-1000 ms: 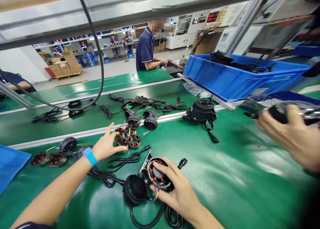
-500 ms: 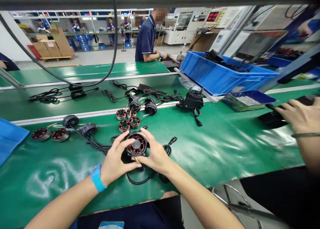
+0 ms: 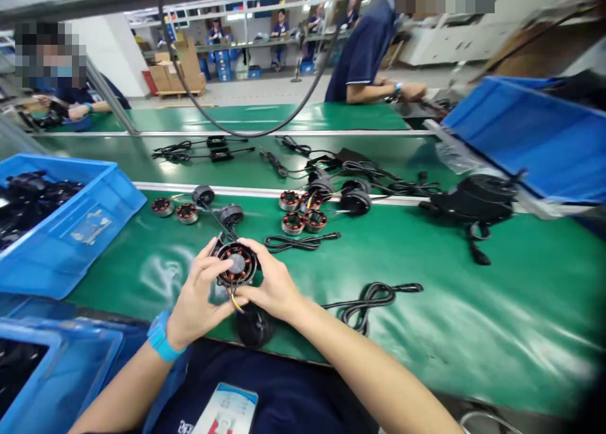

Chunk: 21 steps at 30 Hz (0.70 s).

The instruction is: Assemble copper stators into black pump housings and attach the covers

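Note:
Between both hands I hold a round black motor housing (image 3: 238,265) with copper windings and a grey disc in its centre. My left hand (image 3: 201,295) grips its left side, a finger lying over the disc. Round the right side and lower edge curls my right hand (image 3: 269,282). Yellow and dark wires hang from the bottom, by my thumbs. Just below, near the bench edge, is a black rounded part (image 3: 253,327), partly covered by my right hand. Coiled black cables lie beyond the hands, one cable (image 3: 303,241) close behind and another cable (image 3: 374,301) to the right.
Copper-wound stators (image 3: 293,222) and black round caps (image 3: 355,200) stand farther back on the green bench (image 3: 426,339). A blue bin (image 3: 108,232) of black parts sits left, another blue bin (image 3: 530,137) right. A black motor unit (image 3: 478,200) lies right. People work across the bench.
My view has turned left, bringing the left blue bin in and taking the neighbouring person's hand out. Both hands still hold the motor housing, now closer to my body and tilted towards me.

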### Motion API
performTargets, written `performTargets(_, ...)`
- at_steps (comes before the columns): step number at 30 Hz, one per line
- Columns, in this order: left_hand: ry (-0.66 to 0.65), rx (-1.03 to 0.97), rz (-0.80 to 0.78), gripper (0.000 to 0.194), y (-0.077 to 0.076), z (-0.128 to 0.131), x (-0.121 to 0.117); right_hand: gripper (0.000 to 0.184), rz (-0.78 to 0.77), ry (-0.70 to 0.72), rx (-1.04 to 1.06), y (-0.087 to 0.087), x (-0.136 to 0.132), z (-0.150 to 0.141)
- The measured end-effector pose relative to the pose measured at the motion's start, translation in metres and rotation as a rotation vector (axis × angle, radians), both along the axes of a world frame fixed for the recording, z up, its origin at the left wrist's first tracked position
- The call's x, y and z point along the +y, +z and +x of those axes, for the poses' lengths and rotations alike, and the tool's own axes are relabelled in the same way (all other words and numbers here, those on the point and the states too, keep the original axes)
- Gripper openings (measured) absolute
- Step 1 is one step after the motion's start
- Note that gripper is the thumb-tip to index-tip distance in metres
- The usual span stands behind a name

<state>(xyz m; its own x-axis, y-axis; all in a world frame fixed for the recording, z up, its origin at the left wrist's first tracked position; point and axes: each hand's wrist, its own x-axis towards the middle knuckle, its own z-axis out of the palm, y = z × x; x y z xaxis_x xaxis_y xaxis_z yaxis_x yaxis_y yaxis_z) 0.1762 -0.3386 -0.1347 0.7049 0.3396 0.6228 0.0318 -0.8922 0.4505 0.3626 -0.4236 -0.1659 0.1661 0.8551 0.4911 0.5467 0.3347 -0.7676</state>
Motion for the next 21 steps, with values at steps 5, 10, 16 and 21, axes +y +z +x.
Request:
performTargets(5,0.319,-0.09,-0.048,0.051,-0.036,-0.009,0.008,0.073,-0.095,0.053,0.007,0.018,-0.021,-0.014)
performTargets(10,0.41,-0.198,0.038,0.053,-0.03,-0.008,0.018,0.05,-0.67,0.777,0.956,0.016,-0.078,-0.066)
performTargets(16,0.458,-0.247,0.243,0.05,-0.006,-0.018,0.015,0.078,-0.541,0.329,1.684,-0.036,-0.06,-0.101)
performTargets(21,0.397,-0.189,0.131,0.035,-0.008,-0.023,0.001,0.087,-0.108,0.106,1.361,-0.018,-0.041,-0.07)
